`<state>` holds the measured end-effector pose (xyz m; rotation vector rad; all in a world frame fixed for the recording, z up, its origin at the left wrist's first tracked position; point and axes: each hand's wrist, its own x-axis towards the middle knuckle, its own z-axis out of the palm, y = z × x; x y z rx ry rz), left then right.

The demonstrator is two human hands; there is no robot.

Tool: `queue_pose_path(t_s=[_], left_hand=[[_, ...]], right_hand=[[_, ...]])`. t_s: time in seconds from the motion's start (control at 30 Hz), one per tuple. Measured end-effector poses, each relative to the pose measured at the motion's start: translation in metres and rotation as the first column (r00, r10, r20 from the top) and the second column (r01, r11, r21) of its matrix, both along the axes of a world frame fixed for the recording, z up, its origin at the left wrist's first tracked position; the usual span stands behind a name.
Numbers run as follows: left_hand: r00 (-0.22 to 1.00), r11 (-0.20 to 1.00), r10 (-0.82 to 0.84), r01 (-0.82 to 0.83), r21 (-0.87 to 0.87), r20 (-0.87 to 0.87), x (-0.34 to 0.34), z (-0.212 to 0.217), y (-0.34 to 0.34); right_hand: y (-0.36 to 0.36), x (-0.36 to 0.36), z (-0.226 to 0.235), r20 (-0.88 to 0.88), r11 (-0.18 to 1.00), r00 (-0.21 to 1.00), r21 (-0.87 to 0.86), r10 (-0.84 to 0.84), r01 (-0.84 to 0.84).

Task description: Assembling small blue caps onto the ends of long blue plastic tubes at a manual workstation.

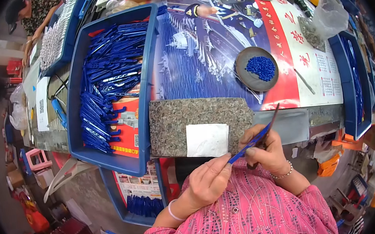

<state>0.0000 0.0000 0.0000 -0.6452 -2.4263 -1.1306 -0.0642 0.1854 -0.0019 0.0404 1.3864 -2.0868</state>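
My left hand (207,182) pinches the near end of a thin blue plastic strip (249,144) just below the table edge. My right hand (265,148) grips the same strip at its far end together with a slim dark tool (274,114) that sticks up over the edge. Both hands sit in front of a speckled stone slab (174,122) with a white paper square (207,140) on it. A round grey dish (249,74) of small blue beads (261,68) lies beyond the slab to the right.
A large blue tray (76,127) at the left is piled with several blue plastic strips (106,75). A narrower blue tray (344,79) stands at the right. Another blue bin (113,194) with more strips sits below the table. A person (28,10) works at the far left corner.
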Motion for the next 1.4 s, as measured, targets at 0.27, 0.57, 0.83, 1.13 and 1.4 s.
queue_pose_path(t_s=[0.27,0.57,0.83,1.13,1.4], left_hand=[[0.885,0.955,0.147,-0.243,0.171,0.442,0.001,0.006,0.014],[0.696,0.842,0.032,-0.405,0.355,0.718,0.007,-0.001,0.023],[0.848,0.962,0.168,-0.253,0.106,0.503,0.000,0.008,0.022],[0.943,0.987,0.136,-0.155,0.041,0.304,-0.002,0.006,0.020],[0.965,0.993,0.114,-0.110,-0.031,0.235,0.005,0.001,0.019]], right_hand=[[-0.009,-0.004,0.004,-0.007,0.979,0.990,0.151,0.140,-0.138],[-0.002,-0.006,0.004,0.082,0.980,0.982,0.087,0.170,-0.177],[-0.003,-0.004,0.001,-0.006,0.979,0.986,0.120,0.164,-0.163],[-0.009,-0.001,-0.001,0.019,0.990,0.991,0.056,0.131,-0.132],[-0.012,0.001,0.001,0.018,0.982,0.986,0.097,0.163,-0.164]])
